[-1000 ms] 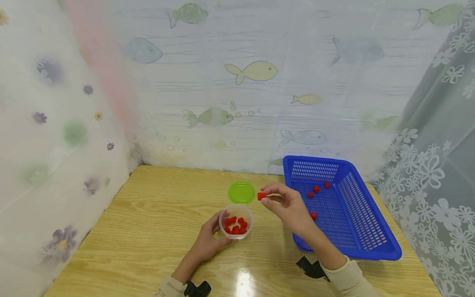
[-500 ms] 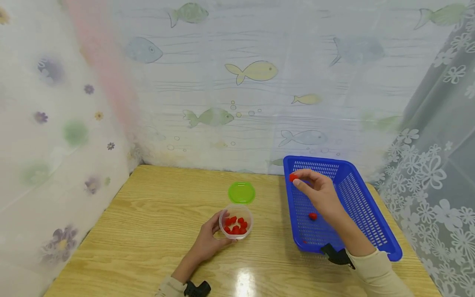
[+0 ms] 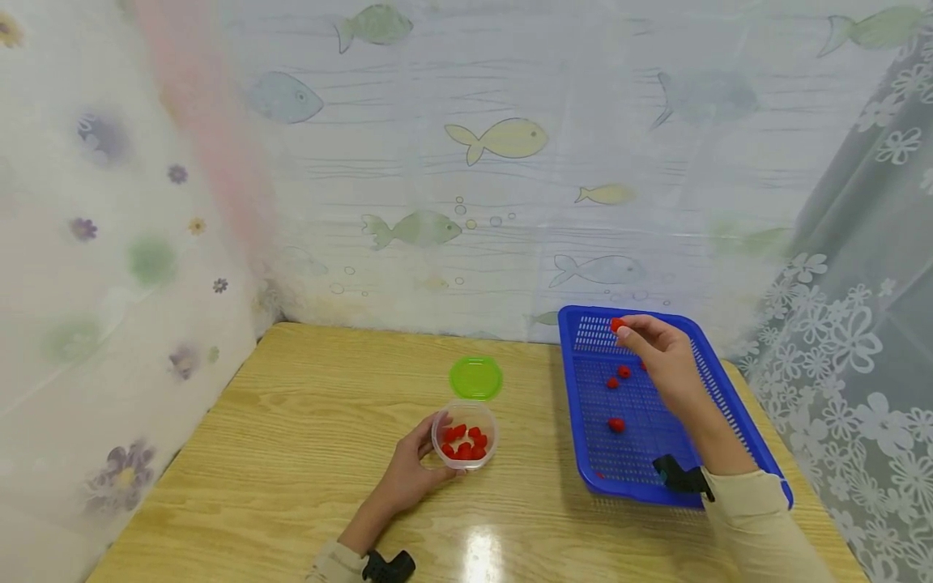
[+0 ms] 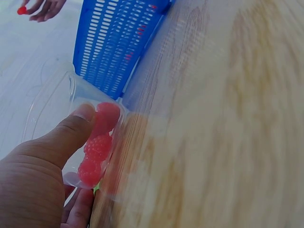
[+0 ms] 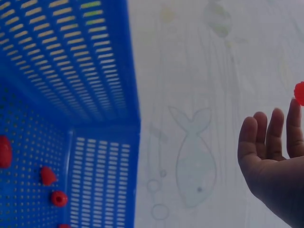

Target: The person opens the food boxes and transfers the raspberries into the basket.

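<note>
My left hand [image 3: 411, 474] grips a small clear plastic tub [image 3: 465, 410] on the table, thumb on the near side and fingers round the far side. Several red raspberries [image 4: 98, 147] lie inside it, seen through the wall in the left wrist view. Above the back part of a blue plastic basket [image 3: 576, 405], my right hand [image 3: 666, 364] pinches one raspberry [image 3: 618, 325] between thumb and fingertips. That raspberry also shows at the right edge of the right wrist view. Loose raspberries [image 3: 616, 425] are spread over the basket's floor, some hidden behind the right hand.
A green lid [image 3: 476, 378] lies flat on the wooden table [image 3: 328, 389] just behind the tub. The basket stands at the right side of the table. Behind the table hangs a fish-patterned curtain [image 3: 408, 138], with a flowered one at the left.
My right hand has moved right and away from beside the lid to over the back of the basket, still pinching the raspberry. The left hand and tub have stayed in place.
</note>
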